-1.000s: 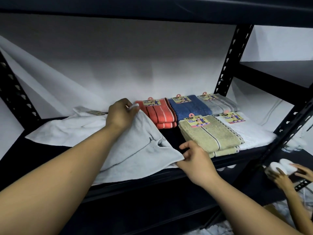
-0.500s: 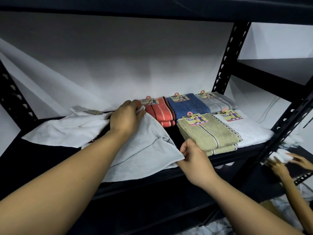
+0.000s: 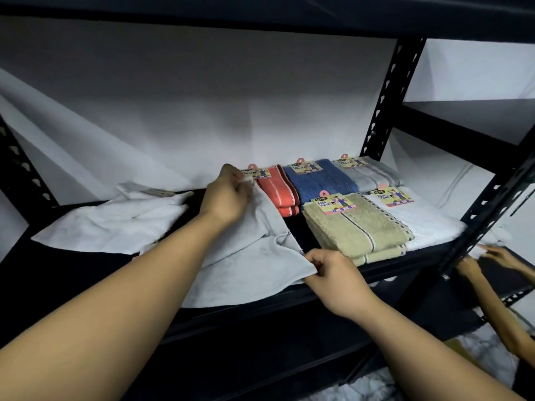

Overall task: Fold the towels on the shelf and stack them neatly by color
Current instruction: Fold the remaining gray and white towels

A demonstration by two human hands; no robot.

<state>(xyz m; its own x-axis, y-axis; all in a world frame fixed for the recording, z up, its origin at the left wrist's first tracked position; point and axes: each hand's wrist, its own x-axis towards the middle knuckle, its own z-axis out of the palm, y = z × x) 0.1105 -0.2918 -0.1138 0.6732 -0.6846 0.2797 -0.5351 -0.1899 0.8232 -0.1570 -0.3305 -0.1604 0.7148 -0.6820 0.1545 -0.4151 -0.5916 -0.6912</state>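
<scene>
Here the left hand [image 3: 228,195] pinches the far corner of a pale grey towel [image 3: 246,256] spread on the black shelf [image 3: 289,302], while the right hand [image 3: 333,273] pinches its near corner, just beside the folded beige towel [image 3: 356,230].

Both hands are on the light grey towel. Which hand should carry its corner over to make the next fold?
Probably the right hand: it pinches the free near corner of the light grey towel at the shelf's front edge. The left hand grips the far corner beside the red towel and can anchor.
</scene>
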